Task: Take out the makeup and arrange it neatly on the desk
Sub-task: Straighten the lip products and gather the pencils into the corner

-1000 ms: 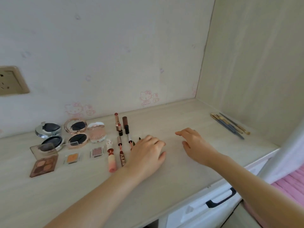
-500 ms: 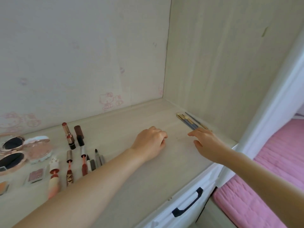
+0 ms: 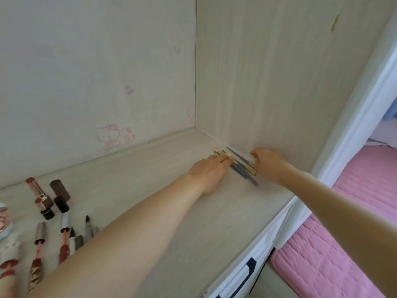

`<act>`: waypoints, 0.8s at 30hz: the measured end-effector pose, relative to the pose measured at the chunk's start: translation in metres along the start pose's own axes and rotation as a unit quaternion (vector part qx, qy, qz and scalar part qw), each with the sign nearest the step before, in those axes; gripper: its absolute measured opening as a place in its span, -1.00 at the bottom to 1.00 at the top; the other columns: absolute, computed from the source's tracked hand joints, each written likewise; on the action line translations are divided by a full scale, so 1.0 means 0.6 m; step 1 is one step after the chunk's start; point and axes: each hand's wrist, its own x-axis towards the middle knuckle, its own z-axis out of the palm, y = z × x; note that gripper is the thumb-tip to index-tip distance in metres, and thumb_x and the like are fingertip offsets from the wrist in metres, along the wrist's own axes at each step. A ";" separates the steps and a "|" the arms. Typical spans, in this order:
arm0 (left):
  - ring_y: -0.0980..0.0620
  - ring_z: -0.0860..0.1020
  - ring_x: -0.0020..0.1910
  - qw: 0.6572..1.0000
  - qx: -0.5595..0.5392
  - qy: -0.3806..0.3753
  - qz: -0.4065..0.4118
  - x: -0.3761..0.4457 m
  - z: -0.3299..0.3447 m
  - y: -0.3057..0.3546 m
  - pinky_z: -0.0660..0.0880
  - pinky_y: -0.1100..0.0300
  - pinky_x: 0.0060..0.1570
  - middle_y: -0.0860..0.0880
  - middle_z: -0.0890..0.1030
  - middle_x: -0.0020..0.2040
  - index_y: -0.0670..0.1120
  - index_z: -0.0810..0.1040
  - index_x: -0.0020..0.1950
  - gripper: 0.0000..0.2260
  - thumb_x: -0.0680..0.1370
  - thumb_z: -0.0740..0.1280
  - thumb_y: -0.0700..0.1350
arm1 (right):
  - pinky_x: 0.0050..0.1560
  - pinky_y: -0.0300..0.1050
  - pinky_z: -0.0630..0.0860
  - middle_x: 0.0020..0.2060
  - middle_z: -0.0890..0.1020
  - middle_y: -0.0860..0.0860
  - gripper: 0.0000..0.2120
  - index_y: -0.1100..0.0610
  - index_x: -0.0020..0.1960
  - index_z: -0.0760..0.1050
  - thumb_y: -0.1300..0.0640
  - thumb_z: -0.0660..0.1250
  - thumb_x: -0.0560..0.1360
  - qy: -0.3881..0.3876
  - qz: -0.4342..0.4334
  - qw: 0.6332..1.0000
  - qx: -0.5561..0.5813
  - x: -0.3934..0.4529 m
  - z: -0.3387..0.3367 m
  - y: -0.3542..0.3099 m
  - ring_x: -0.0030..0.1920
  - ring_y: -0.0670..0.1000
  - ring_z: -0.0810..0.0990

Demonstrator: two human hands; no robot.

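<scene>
Both hands close on the loose brushes (image 3: 240,164) by the side panel, left hand (image 3: 209,168) fingers flat across them, right hand (image 3: 268,165) fingers curled at their far side, seemingly gathering them toward the lipsticks (image 3: 43,198) lined up along the counter (image 3: 171,233).

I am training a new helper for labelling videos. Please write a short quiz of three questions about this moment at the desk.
1. True or false: both hands are at the bundle of makeup brushes near the side panel.
2. Which hand lies nearer the side panel? A. left hand B. right hand
3. Fill in: the open lipsticks lie on the ____ side of the desk.

Key
1. True: the left hand and right hand meet at them.
2. B
3. left
</scene>
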 end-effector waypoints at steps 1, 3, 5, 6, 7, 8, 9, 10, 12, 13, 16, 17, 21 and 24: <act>-0.05 0.15 0.50 1.000 0.002 -0.001 0.013 0.008 -0.001 -0.001 0.27 0.03 0.38 -0.02 0.11 0.56 -0.03 0.08 0.55 -0.44 0.58 0.11 -0.32 | 0.19 -0.09 0.42 0.26 0.52 0.18 -0.59 0.19 0.39 0.36 0.28 0.20 0.55 0.000 0.006 1.000 -0.003 0.008 -0.001 -0.002 0.24 0.17 0.50; -0.03 0.08 0.53 0.999 0.020 -0.011 0.041 0.022 -0.001 -0.001 0.19 0.05 0.44 -0.03 0.06 0.58 -0.04 0.05 0.56 -0.44 0.60 0.09 -0.32 | 0.17 -0.08 0.43 0.25 0.53 0.16 -0.58 0.19 0.38 0.37 0.27 0.24 0.53 -0.005 0.011 1.000 -0.009 0.023 0.000 -0.002 0.23 0.16 0.51; -0.02 0.06 0.54 0.998 0.034 -0.021 0.055 0.032 0.003 0.001 0.15 0.08 0.45 -0.02 0.04 0.58 -0.03 0.04 0.57 -0.42 0.59 0.10 -0.32 | 0.14 -0.09 0.45 0.21 0.55 0.15 -0.63 0.18 0.34 0.41 0.25 0.26 0.53 -0.016 0.003 1.000 -0.017 0.031 0.004 -0.001 0.19 0.16 0.53; -0.02 0.07 0.54 0.997 0.034 -0.024 0.058 0.035 0.005 0.001 0.16 0.08 0.43 -0.02 0.05 0.58 -0.03 0.04 0.57 -0.42 0.59 0.11 -0.32 | 0.12 -0.09 0.47 0.17 0.57 0.15 -0.68 0.19 0.29 0.44 0.24 0.25 0.54 -0.019 -0.004 0.999 -0.025 0.034 0.006 -0.001 0.15 0.16 0.55; -0.02 0.10 0.53 0.997 0.031 -0.027 0.060 0.038 0.007 0.001 0.18 0.07 0.41 -0.02 0.07 0.58 -0.03 0.06 0.57 -0.43 0.59 0.10 -0.32 | 0.09 -0.08 0.50 0.12 0.59 0.16 -0.72 0.20 0.24 0.48 0.22 0.24 0.54 -0.021 -0.011 0.999 -0.033 0.036 0.008 -0.001 0.10 0.16 0.56; -0.03 0.15 0.52 0.997 0.025 -0.027 0.062 0.039 0.008 0.001 0.23 0.06 0.39 -0.02 0.09 0.57 -0.03 0.08 0.56 -0.45 0.59 0.10 -0.31 | 0.08 -0.06 0.51 0.07 0.61 0.16 -0.75 0.21 0.20 0.50 0.21 0.24 0.54 -0.021 -0.019 0.999 -0.040 0.037 0.010 -0.002 0.07 0.17 0.57; -0.05 0.19 0.50 0.997 0.018 -0.026 0.063 0.038 0.011 0.000 0.28 0.05 0.38 -0.02 0.11 0.57 -0.03 0.10 0.56 -0.46 0.59 0.10 -0.31 | 0.07 -0.04 0.52 0.04 0.62 0.16 -0.76 0.22 0.18 0.51 0.20 0.24 0.54 -0.020 -0.027 0.998 -0.048 0.039 0.012 -0.003 0.04 0.17 0.57; -0.06 0.23 0.48 0.998 0.010 -0.022 0.062 0.036 0.013 -0.003 0.32 0.02 0.35 -0.01 0.12 0.56 -0.03 0.12 0.56 -0.46 0.59 0.09 -0.31 | 0.07 -0.02 0.52 0.02 0.62 0.16 -0.77 0.22 0.16 0.52 0.20 0.24 0.54 -0.019 -0.034 0.998 -0.059 0.041 0.012 -0.004 0.04 0.17 0.58; -0.08 0.28 0.45 0.998 -0.001 -0.013 0.054 0.031 0.017 -0.008 0.37 0.00 0.31 -0.01 0.14 0.56 -0.03 0.14 0.55 -0.47 0.59 0.09 -0.31 | 0.09 -0.01 0.53 0.02 0.63 0.15 -0.78 0.21 0.15 0.53 0.22 0.24 0.54 -0.019 -0.042 0.995 -0.089 0.042 0.013 -0.008 0.04 0.17 0.58; -0.09 0.31 0.43 0.999 -0.004 -0.007 0.049 0.028 0.018 -0.011 0.39 0.00 0.29 -0.01 0.17 0.55 -0.03 0.17 0.54 -0.49 0.60 0.10 -0.29 | 0.09 -0.01 0.53 0.03 0.63 0.16 -0.78 0.21 0.16 0.53 0.24 0.23 0.54 -0.020 -0.045 0.993 -0.103 0.043 0.013 -0.010 0.06 0.17 0.58; -0.11 0.39 0.36 0.999 -0.015 0.009 0.040 0.019 0.021 -0.022 0.43 0.00 0.22 -0.01 0.27 0.49 -0.02 0.26 0.50 -0.54 0.60 0.13 -0.25 | 0.12 0.02 0.52 0.07 0.60 0.19 -0.76 0.23 0.20 0.49 0.25 0.24 0.54 -0.021 -0.049 0.991 -0.121 0.044 0.014 -0.015 0.09 0.18 0.57; -0.12 0.41 0.33 0.999 -0.018 0.009 0.039 0.018 0.020 -0.026 0.45 -0.01 0.20 -0.01 0.30 0.47 -0.01 0.28 0.49 -0.53 0.58 0.15 -0.25 | 0.12 0.03 0.52 0.08 0.59 0.19 -0.75 0.23 0.21 0.48 0.24 0.25 0.54 -0.021 -0.047 0.991 -0.120 0.044 0.014 -0.017 0.10 0.19 0.56; -0.13 0.44 0.26 0.999 -0.045 0.010 0.021 0.015 0.016 -0.032 0.47 -0.03 0.14 -0.06 0.40 0.36 -0.03 0.38 0.42 -0.58 0.56 0.14 -0.25 | -0.09 -0.01 0.57 0.04 0.59 0.18 -0.73 0.21 0.20 0.48 0.25 0.29 0.50 -0.038 -0.016 0.997 -0.067 0.043 0.010 -0.032 0.00 0.17 0.57; -0.13 0.46 0.19 0.992 -0.107 0.051 -0.052 0.024 0.015 -0.031 0.46 -0.01 0.13 -0.12 0.47 0.21 -0.06 0.44 0.35 -0.65 0.58 0.14 -0.20 | -0.44 -0.18 0.45 -0.08 0.59 0.14 -0.77 0.19 0.15 0.50 0.23 0.29 0.50 -0.051 0.021 0.998 -0.012 0.047 0.012 -0.039 -0.21 0.11 0.57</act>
